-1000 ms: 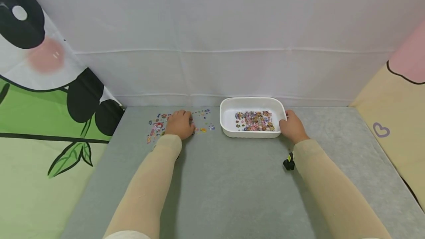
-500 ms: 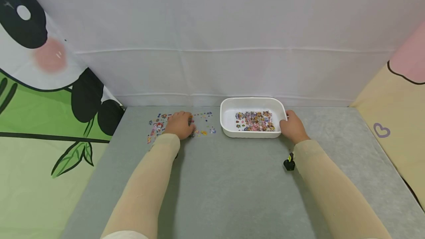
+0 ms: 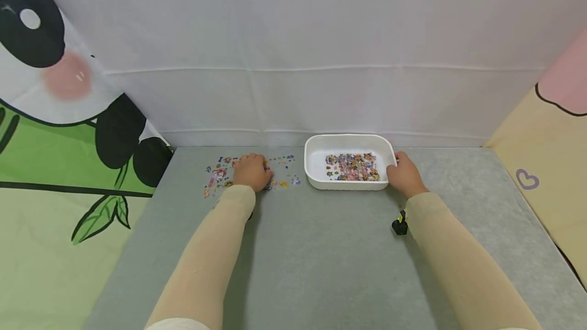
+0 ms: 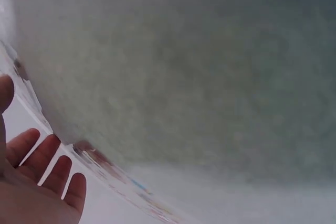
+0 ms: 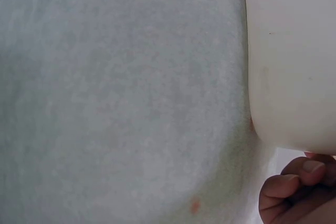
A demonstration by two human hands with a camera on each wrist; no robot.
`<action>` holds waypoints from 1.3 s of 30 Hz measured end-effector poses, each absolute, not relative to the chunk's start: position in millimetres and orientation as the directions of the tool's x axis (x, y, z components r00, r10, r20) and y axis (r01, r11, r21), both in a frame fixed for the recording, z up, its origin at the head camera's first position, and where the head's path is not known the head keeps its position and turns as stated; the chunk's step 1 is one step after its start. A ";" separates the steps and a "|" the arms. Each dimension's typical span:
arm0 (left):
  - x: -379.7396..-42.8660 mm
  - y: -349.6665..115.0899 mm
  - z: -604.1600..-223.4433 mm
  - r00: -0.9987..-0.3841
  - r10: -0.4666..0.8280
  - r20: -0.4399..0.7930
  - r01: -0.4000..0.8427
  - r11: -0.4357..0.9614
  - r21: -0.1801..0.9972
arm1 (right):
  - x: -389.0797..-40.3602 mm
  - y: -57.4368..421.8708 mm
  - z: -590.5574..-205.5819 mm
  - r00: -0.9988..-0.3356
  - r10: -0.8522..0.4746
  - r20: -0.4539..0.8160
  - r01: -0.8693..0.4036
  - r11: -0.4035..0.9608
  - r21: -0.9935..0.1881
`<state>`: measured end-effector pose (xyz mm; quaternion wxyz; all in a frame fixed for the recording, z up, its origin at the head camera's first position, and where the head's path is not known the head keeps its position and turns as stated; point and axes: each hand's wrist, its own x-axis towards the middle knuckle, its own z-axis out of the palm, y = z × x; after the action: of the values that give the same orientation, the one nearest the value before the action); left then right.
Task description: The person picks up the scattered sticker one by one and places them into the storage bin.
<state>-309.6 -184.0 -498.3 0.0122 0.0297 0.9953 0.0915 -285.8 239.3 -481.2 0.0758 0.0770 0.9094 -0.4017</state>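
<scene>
My left hand (image 3: pixel 251 172) rests on a clear sheet with small colourful stickers (image 3: pixel 217 174), left of centre at the table's back, and covers its middle. In the left wrist view the fingers of my left hand (image 4: pixel 44 182) are spread and nearly straight, their tips right at the edge of the thin sticker sheet (image 4: pixel 126 184). A white tray (image 3: pixel 348 186) stands to the right, with a patch of small multicoloured stickers (image 3: pixel 355 167) on its floor. My right hand (image 3: pixel 405 174) grips the tray's right end; in the right wrist view its curled fingers (image 5: pixel 310 167) are beside the white wall (image 5: pixel 294 66).
The grey table (image 3: pixel 321 258) ends at a white cloth (image 3: pixel 330 101) right behind the tray and the sheet. Printed cloth panels flank both sides. A small black device (image 3: pixel 400 225) hangs under my right wrist.
My left hand shifts slightly left, then slightly right, and the sticker sheet creeps a little to the right. The tray and my right hand stay in place.
</scene>
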 end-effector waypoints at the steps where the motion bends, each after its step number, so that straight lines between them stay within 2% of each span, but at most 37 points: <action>1: -309.9 -183.5 -499.0 -0.998 0.058 -0.021 0.053 0.982 0.182 | -285.7 239.2 -480.9 -0.976 0.080 -0.205 0.206 0.664 -0.719; 14: -308.9 -185.0 -490.0 -0.976 0.080 -0.201 0.052 0.989 0.137 | -286.2 238.3 -478.0 -0.973 0.072 -0.219 0.211 0.661 -0.721; 27: -308.5 -184.0 -487.6 -0.982 0.142 -0.121 0.130 0.986 0.103 | -286.9 238.2 -480.2 -0.973 0.082 -0.218 0.217 0.653 -0.726; 39: -309.3 -183.0 -489.7 -0.983 0.159 -0.088 0.149 0.983 0.112 | -288.1 238.2 -482.8 -0.973 0.080 -0.215 0.213 0.659 -0.721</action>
<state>-309.3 -183.0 -489.7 0.0484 0.0774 0.9944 0.0525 -288.1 238.2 -482.8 0.0823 0.0806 0.9070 -0.4050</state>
